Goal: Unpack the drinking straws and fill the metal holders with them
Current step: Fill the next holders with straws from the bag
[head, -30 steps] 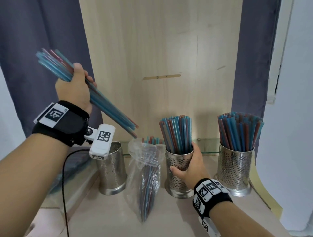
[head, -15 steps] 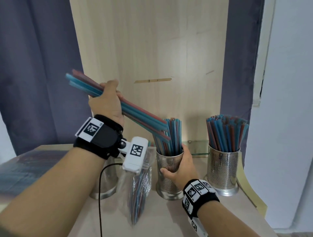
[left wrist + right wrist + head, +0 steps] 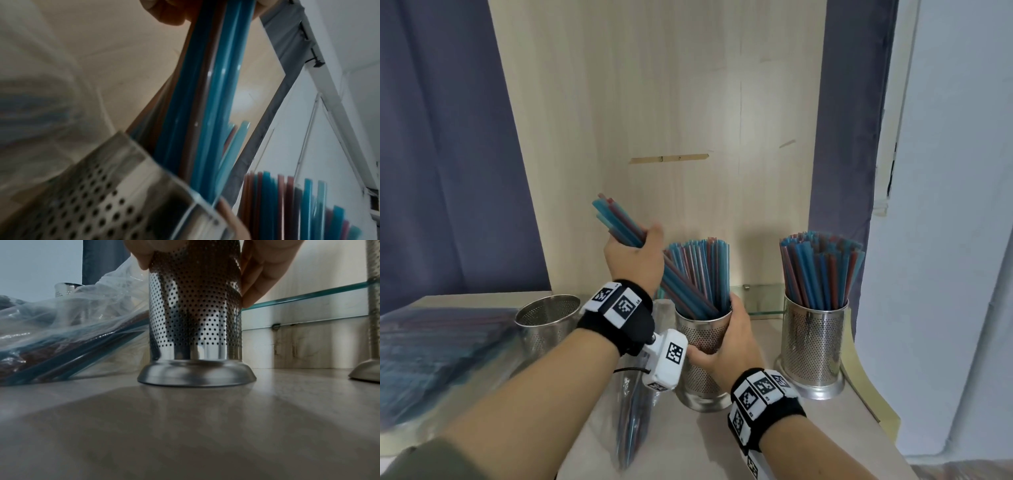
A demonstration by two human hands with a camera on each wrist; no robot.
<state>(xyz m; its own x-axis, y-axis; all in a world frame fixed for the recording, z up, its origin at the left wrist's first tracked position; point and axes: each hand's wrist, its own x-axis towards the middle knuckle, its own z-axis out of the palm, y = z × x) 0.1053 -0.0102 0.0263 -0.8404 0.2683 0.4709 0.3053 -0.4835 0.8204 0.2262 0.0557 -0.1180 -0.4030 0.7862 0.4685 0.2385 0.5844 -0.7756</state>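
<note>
Straw bag (image 3: 635,421) wedged between left holders (image 3: 548,325)

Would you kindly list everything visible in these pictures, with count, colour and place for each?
Metal holders: three, silver, perforated; empty left holder, middle holder, full right holder, all on the table.
Straw bundle: one, blue and red-brown, lower ends in the middle holder.
Plastic bag: one, clear, straws inside, in front between left and middle holders.
Wrapped straw packs: blurred, count unclear, far left.
Table: one, pale wood.
Glass shelf: one, behind the holders.
Curtains: grey-purple, both sides of a wooden panel.
Left hand: grips the bundle.
Right hand: holds the middle holder.
</note>
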